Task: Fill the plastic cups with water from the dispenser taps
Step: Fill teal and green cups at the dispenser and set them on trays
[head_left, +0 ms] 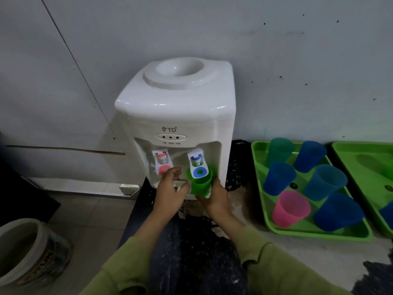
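Observation:
A white water dispenser [176, 116] stands against the wall, with a red tap [162, 162] on its left and a blue tap [198, 165] on its right. My right hand [217, 199] holds a green plastic cup [201, 184] upright right under the blue tap, with the tap's lever over the cup's rim. My left hand [170, 188] is loosely curled just below the red tap, between the two taps, and holds nothing that I can see. Whether water is running is not visible.
A green tray [263, 201] to the right carries several plastic cups, mostly blue, one teal, one pink [290, 207]. A second green tray [361, 158] lies further right. A white bucket [25, 252] stands on the floor at lower left. The counter top is dark and speckled.

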A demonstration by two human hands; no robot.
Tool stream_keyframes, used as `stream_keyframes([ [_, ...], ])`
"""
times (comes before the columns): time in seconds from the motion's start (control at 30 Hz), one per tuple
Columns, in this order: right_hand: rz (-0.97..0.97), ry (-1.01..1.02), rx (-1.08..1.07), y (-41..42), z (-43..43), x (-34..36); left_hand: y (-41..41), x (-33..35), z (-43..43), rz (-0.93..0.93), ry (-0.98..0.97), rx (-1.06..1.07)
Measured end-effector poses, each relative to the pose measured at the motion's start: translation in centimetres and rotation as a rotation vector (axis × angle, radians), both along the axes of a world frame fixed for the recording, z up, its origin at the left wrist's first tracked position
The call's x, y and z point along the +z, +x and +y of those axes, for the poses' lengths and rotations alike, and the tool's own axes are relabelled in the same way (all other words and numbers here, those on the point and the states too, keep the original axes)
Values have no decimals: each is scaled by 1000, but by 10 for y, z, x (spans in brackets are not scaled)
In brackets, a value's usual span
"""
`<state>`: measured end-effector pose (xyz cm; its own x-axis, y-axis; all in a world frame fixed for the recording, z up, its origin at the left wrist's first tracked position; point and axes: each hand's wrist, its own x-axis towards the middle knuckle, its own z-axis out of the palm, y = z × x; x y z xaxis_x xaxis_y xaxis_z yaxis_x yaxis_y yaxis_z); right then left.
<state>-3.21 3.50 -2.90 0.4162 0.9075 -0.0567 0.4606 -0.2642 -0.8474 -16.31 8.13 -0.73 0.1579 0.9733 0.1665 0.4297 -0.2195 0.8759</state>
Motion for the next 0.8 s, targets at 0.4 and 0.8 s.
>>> stream_keyframes([
  [0.4, -355, 81, 122, 31, 10, 50, 21, -4, 8, 56, 3, -144],
  [0.8, -300, -51, 211, 33, 6, 66, 25, -10, 12, 36, -10, -62],
])
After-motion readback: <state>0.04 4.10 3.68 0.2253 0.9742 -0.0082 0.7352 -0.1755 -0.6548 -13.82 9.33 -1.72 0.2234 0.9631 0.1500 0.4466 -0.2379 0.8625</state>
